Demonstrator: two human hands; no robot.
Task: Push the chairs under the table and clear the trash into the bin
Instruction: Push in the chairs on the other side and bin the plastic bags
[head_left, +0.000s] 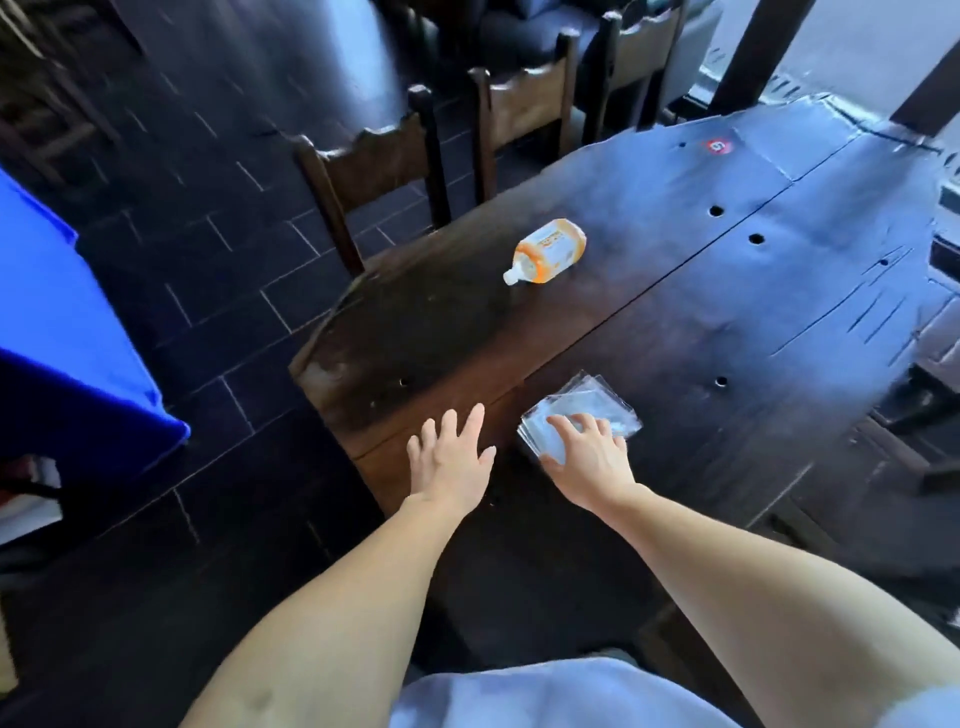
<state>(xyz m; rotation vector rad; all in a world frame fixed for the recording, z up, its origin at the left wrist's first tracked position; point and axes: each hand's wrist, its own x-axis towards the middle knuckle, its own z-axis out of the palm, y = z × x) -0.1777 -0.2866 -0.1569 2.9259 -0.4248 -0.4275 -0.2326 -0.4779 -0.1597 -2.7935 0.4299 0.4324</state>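
Note:
A dark wooden table (675, 322) fills the right half of the view. An orange and white plastic bottle (546, 251) lies on its side near the table's left edge. Close to the near end lies a flat stack of clear plastic wrappers (576, 410). My right hand (589, 457) rests on the stack, fingers spread and laid over it, thumb at its near edge. My left hand (452, 457) hovers flat over the table's near end, fingers straight, holding nothing. Three wooden chairs stand along the left side: the nearest (374, 171), the second (524, 98), the third (639, 47).
A small red sticker (718, 146) and several round holes mark the tabletop. A table with a blue cloth (67, 338) stands at the left across a strip of dark tiled floor (218, 270). No bin shows in view.

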